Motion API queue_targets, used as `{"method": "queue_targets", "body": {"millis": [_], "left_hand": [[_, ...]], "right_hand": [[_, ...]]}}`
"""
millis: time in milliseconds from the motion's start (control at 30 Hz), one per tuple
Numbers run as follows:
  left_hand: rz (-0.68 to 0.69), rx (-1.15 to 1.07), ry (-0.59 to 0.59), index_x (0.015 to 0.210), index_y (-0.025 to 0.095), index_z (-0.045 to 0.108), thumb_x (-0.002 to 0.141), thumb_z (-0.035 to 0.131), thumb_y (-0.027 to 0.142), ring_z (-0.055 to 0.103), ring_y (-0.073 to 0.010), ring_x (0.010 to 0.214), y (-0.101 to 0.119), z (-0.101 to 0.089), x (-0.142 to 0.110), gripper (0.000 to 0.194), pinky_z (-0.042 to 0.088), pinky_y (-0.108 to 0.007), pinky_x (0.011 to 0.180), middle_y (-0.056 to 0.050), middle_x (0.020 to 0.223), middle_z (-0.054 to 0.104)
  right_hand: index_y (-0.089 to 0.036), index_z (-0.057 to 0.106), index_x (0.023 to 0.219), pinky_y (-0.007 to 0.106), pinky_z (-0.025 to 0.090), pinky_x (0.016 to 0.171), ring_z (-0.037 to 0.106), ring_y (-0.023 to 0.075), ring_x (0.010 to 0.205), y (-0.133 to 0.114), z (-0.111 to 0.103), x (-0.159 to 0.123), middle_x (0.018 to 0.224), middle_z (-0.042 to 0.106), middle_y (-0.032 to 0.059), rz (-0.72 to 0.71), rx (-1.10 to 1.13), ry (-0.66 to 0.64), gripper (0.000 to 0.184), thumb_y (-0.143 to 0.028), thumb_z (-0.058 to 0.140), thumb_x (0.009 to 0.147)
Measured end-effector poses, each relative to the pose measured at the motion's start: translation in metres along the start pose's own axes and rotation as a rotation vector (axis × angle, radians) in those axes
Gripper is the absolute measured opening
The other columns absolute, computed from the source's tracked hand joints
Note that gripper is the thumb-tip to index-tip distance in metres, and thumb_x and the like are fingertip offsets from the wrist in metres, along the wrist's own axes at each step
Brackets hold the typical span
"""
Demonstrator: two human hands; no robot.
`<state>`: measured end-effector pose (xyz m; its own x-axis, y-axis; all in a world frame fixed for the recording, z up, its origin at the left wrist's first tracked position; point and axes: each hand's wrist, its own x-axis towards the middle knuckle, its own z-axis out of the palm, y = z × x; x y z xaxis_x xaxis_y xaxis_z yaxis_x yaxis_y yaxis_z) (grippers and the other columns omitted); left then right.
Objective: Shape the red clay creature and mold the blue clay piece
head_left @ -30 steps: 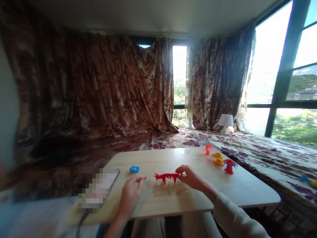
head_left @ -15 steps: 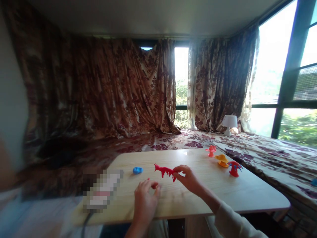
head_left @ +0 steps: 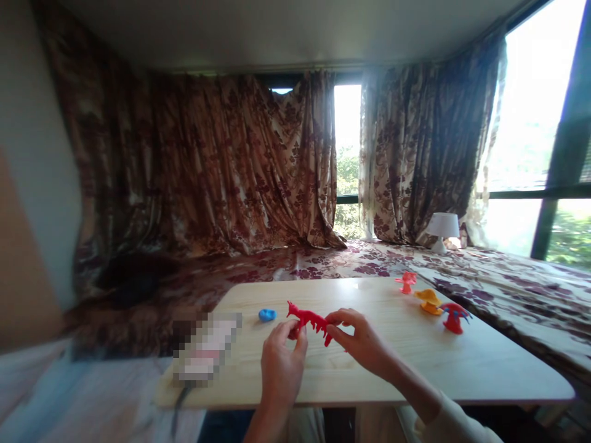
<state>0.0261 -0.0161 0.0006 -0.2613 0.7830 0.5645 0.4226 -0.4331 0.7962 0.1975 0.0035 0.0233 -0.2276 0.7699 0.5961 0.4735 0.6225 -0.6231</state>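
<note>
A long red clay figure (head_left: pixel 314 319), with several short legs and a horned head at its left end, is held above the table. My right hand (head_left: pixel 367 341) pinches its right end between thumb and fingers. Lower down on the left, my left hand (head_left: pixel 282 363) has thumb and fingertips closed at the figure's front legs; the fingers partly hide that spot. Beyond my left hand, a blue clay lump (head_left: pixel 267 315) lies on the wooden table (head_left: pixel 240 363).
Along the table's right side stand a pinkish-red clay piece (head_left: pixel 407 283), a yellow one (head_left: pixel 430 301) and a red one with blue spikes (head_left: pixel 454 319). A blurred-out object (head_left: pixel 207 351) with a cable lies at the left. Behind are a white lamp (head_left: pixel 442 226) and patterned curtains (head_left: pixel 221 166).
My left hand has risen to the red figure and closed at its front legs. The right hand keeps its pinch on the other end. The view has shifted slightly left.
</note>
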Motion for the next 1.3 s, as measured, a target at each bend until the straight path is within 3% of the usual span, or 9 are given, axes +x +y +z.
{"method": "queue_targets", "body": {"millis": [333, 500, 667, 1033, 1300], "left_hand": [[-0.275, -0.332, 0.006, 0.076, 0.014, 0.073, 0.065, 0.07, 0.046, 0.066, -0.0267, 0.074, 0.006, 0.004, -0.006, 0.034, 0.05, -0.035, 0.071, -0.01, 0.075, 0.075], [-0.427, -0.582, 0.125, 0.083, 0.015, 0.072, 0.059, 0.075, 0.044, 0.067, -0.0249, 0.084, -0.001, 0.012, -0.01, 0.038, 0.049, -0.033, 0.076, -0.008, 0.083, 0.076], [-0.532, -0.686, 0.174, 0.084, 0.016, 0.071, 0.058, 0.077, 0.046, 0.065, -0.022, 0.08, -0.001, 0.015, -0.01, 0.04, 0.045, -0.03, 0.067, -0.007, 0.08, 0.075], [-0.56, -0.757, 0.239, 0.083, 0.018, 0.068, 0.057, 0.077, 0.044, 0.058, -0.0173, 0.077, 0.006, 0.016, -0.015, 0.038, 0.042, -0.028, 0.071, -0.001, 0.074, 0.071], [-0.627, -0.717, 0.193, 0.082, 0.018, 0.073, 0.056, 0.073, 0.048, 0.062, -0.0248, 0.087, 0.002, 0.015, -0.018, 0.04, 0.04, -0.034, 0.075, -0.006, 0.078, 0.072]], "right_hand": [[-0.02, 0.07, 0.081, 0.032, 0.049, 0.068, 0.064, 0.0206, 0.075, -0.003, 0.016, -0.005, 0.078, 0.071, 0.0039, 0.016, 0.142, 0.074, 0.015, -0.026, 0.057, 0.082], [-0.021, 0.07, 0.085, 0.033, 0.05, 0.068, 0.064, 0.0218, 0.078, -0.002, 0.035, -0.012, 0.08, 0.07, 0.0051, 0.038, 0.22, 0.119, 0.016, -0.03, 0.057, 0.084], [-0.021, 0.069, 0.087, 0.032, 0.049, 0.069, 0.063, 0.0209, 0.078, -0.007, 0.043, -0.019, 0.083, 0.069, 0.0044, 0.041, 0.22, 0.124, 0.014, -0.028, 0.056, 0.085], [-0.021, 0.067, 0.084, 0.029, 0.045, 0.07, 0.059, 0.0191, 0.079, -0.018, 0.047, -0.026, 0.08, 0.068, 0.0022, -0.021, 0.181, 0.151, 0.011, -0.019, 0.057, 0.084], [-0.022, 0.068, 0.084, 0.031, 0.046, 0.071, 0.06, 0.0205, 0.08, -0.017, 0.043, -0.023, 0.081, 0.068, 0.0038, -0.002, 0.165, 0.146, 0.012, -0.022, 0.056, 0.085]]}}
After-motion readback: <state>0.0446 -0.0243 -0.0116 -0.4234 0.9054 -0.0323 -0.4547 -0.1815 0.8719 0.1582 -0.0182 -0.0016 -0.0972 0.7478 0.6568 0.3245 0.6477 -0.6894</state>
